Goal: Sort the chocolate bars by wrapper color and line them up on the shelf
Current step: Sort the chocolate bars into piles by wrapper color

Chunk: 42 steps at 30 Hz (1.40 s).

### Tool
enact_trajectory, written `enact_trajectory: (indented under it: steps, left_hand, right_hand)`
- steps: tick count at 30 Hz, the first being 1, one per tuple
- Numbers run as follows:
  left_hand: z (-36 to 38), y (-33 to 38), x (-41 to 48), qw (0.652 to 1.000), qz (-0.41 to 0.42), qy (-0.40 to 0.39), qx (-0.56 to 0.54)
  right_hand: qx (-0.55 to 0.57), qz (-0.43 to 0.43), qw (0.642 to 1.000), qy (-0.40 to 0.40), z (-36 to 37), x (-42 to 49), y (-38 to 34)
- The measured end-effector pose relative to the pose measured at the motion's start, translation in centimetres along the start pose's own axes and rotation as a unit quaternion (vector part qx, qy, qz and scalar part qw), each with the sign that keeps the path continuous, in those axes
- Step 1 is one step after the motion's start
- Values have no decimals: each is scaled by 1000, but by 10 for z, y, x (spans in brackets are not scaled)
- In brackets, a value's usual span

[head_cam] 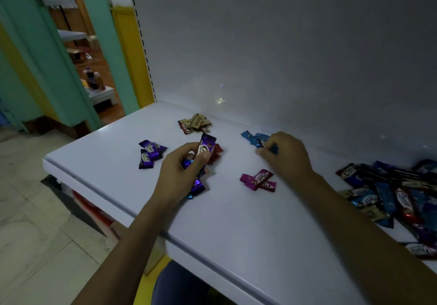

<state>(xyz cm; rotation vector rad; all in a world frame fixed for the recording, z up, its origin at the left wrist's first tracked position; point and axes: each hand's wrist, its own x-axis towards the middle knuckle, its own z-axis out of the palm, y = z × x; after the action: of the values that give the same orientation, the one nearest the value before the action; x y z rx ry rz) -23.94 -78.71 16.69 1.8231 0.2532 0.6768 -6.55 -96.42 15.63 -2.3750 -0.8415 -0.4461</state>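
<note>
Two bare forearms [123, 245], uncovered all the way to the frame's bottom edge, bare left hand [182, 169], bare right hand [287, 155], dark blue-grey cloth [179, 285], likely trousers, showing just below the shelf's [236, 245] near edge

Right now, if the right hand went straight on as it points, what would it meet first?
The right hand meets the blue bars, right at its fingertips; beyond them, likely the back panel.

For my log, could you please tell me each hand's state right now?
Left hand: holds a purple bar, plus more bars below it.
Right hand: fingers curled on a blue bar at the blue pile.
</note>
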Motion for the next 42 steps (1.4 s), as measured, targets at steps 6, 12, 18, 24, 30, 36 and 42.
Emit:
enact_trajectory:
  steps: [6,12,18,24,30,36,42]
  left_hand:
    - [0,3,-2,1000,4,-21,15]
    - [-1,-5,-1,999,8,-30,23]
    - [0,-6,-1,1000,-10,18,9]
    - [-28,-2,1,975,-23,221,-7]
    - [-63,-16,-10,931,-62,359,-7]
    - [-61,-20,-11,900,-73,421,-79]
    - [-60,-21,-5,909,-78,409,-27]
  right_hand:
    - [-48,-42,998,-3,-8,3,-24]
    - [381,48,910,-157,-14,-8,-94]
    - [488,150,853,-107,-12,-12,-104]
    - [469,171,853,-149,0,4,-117]
    - [448,115,867,-187,47,25,-166]
    - [387,86,901,-176,105,46,-189]
    - [189,-1,965,-182,134,58,-192]
